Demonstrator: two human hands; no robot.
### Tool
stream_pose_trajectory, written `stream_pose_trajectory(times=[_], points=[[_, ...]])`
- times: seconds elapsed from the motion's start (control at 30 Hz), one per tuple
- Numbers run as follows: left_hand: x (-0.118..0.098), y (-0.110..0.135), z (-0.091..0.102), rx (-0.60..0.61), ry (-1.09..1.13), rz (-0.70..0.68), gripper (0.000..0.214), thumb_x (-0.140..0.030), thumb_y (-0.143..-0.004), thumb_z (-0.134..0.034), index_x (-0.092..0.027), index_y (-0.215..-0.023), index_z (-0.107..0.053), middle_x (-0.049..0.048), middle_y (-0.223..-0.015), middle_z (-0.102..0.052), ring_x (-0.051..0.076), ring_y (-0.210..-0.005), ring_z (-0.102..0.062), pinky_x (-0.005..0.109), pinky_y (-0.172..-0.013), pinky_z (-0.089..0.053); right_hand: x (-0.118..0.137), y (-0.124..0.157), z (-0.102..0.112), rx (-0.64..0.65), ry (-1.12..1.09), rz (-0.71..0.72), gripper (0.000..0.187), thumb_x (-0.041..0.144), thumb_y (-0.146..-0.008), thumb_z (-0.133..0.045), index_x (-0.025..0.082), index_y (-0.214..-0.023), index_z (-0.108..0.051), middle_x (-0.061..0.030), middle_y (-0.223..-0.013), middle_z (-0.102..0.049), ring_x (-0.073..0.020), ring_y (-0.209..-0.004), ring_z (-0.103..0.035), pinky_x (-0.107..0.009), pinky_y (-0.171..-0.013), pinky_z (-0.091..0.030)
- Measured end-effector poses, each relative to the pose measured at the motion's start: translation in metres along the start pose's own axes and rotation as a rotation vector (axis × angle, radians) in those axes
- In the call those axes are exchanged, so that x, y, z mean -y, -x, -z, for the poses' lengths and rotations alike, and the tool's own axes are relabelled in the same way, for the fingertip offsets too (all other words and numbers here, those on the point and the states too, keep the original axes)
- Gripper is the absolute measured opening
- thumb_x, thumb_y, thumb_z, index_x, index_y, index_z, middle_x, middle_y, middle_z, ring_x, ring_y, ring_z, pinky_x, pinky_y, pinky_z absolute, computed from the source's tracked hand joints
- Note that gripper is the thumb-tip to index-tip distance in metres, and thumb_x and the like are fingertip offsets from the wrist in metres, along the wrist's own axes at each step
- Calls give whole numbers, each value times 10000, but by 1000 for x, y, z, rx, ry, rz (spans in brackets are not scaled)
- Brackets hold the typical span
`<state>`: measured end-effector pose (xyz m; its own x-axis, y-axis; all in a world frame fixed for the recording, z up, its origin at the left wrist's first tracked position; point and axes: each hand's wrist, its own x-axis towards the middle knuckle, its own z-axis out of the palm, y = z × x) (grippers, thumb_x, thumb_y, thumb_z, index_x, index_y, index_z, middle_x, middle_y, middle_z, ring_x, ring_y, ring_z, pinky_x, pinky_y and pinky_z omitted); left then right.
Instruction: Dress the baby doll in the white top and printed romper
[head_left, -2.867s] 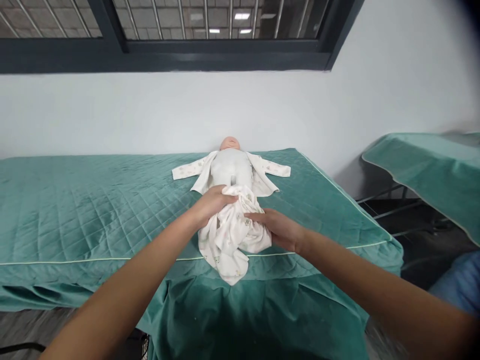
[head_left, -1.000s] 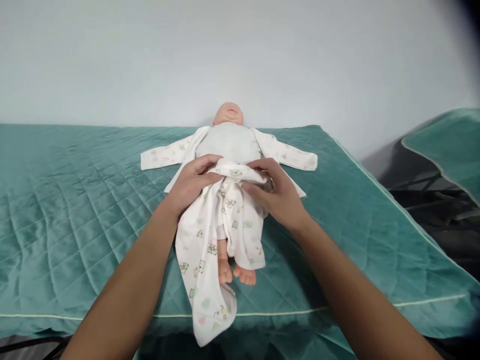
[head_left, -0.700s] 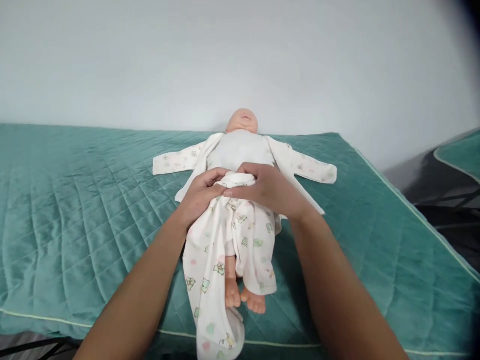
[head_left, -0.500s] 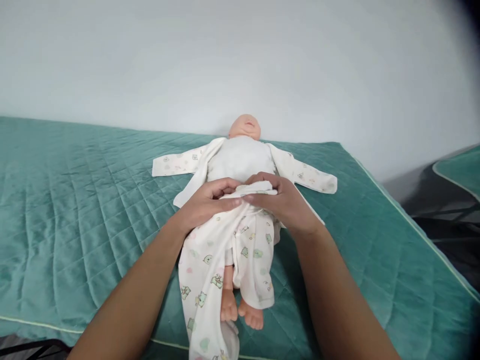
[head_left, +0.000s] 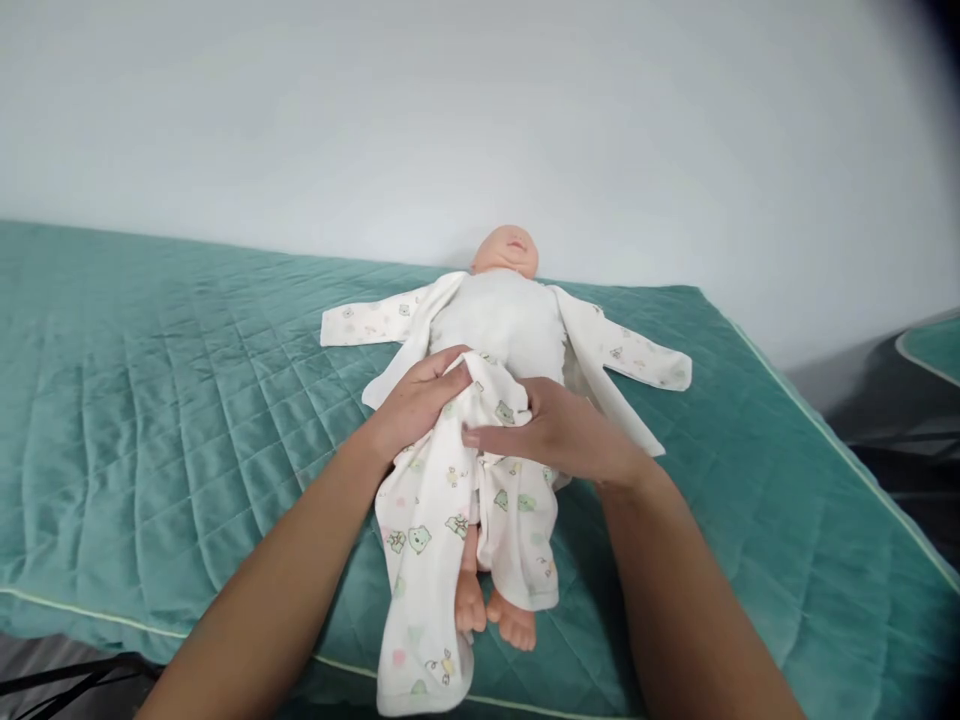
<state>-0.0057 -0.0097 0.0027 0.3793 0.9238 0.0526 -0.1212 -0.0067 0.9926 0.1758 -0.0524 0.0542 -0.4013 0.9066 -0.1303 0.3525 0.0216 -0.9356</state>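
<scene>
A baby doll (head_left: pixel 495 320) lies on its back, head toward the wall and bare feet toward me. White baby pants (head_left: pixel 424 560) with a bear print lie over its lower body. One pant leg covers most of the doll's leg on the right; the other hangs loose beside the left one and over the bed edge. My left hand (head_left: pixel 424 400) pinches the bunched waist of the pants from the left. From the right, my right hand (head_left: pixel 559 425) grips the same fabric, thumb on top and fingers partly hidden. An open printed baby jacket (head_left: pixel 626 385) is spread beneath the doll's white torso.
A green quilted cover (head_left: pixel 187 420) with pale piping spreads over the bed. Behind it stands a pale wall (head_left: pixel 375 120). Another green-covered surface (head_left: pixel 934 345) is at the far right, and dark metal bars (head_left: pixel 82 675) show at the lower left.
The hands have moved a little apart, the right one lower. More printed fabric now shows between them, and the loose pant leg has drawn up slightly. The view has shifted a bit.
</scene>
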Motion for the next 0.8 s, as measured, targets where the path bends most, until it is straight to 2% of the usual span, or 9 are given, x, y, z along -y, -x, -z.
stream_pose_trajectory(times=[0.07, 0.13, 0.2, 0.3, 0.43, 0.57, 0.73, 0.8], points=[[-3, 1, 0, 26, -4, 13, 476, -597, -835, -651, -190, -1072, -716, 37, -979, -730, 202, -912, -654, 264, -788, -510, -4, -1, -2, -69, -51, -33, 254, 437, -783, -762, 198, -866, -748, -32, -837, -746, -205, -754, -676, -275, -622, -502], [-8, 3, 2, 112, 3, 12, 499, -589, -817, -678, -194, -1120, -705, 47, -1034, -733, 224, -965, -665, 279, -819, -516, -9, -2, -3, -196, -192, -46, 273, 445, -780, -763, 190, -873, -742, -37, -813, -740, -205, -732, -683, -291, -636, -520], [-13, 5, 6, 238, -1, 18, 546, -510, -734, -792, -194, -1168, -693, 56, -1086, -732, 251, -1015, -669, 301, -851, -522, -13, -4, -4, -294, -341, -37, 270, 445, -777, -765, 184, -837, -729, -32, -755, -723, -203, -686, -681, -307, -640, -537], [-17, 8, 12, 385, 6, 107, 615, -356, -623, -897, -177, -1177, -699, 69, -1077, -742, 270, -992, -686, 328, -838, -541, -17, -6, -5, -324, -496, 17, 239, 411, -773, -770, 188, -847, -730, -39, -788, -735, -221, -705, -696, -330, -662, -563], [-10, 8, 12, 342, 196, 176, 532, -388, -712, -840, -142, -1162, -702, 105, -1037, -753, 259, -909, -712, 349, -799, -562, -22, -6, -1, -255, -568, 81, 281, 365, -767, -781, 187, -982, -741, -60, -935, -757, -263, -848, -722, -375, -756, -588], [-3, 7, 6, 233, 277, 137, 476, -453, -778, -778, -130, -1119, -703, 113, -984, -759, 249, -864, -722, 327, -756, -563, -23, -3, 5, -122, -433, 74, 403, 343, -726, -836, 200, -1084, -721, -48, -967, -754, -266, -920, -711, -377, -777, -586], [-3, 8, 1, 150, 234, 117, 511, -519, -785, -750, -138, -1122, -704, 96, -940, -759, 242, -831, -720, 315, -718, -559, -9, 3, 8, 93, -181, 8, 289, 346, -749, -826, 217, -996, -747, -21, -953, -759, -234, -895, -709, -319, -737, -570], [-2, 8, 3, 149, 200, 118, 494, -533, -789, -740, -136, -1083, -721, 93, -932, -760, 236, -828, -716, 309, -714, -555, -7, 3, 6, 120, -157, -5, 280, 349, -751, -825, 216, -986, -750, -19, -954, -762, -231, -894, -711, -310, -728, -566]])
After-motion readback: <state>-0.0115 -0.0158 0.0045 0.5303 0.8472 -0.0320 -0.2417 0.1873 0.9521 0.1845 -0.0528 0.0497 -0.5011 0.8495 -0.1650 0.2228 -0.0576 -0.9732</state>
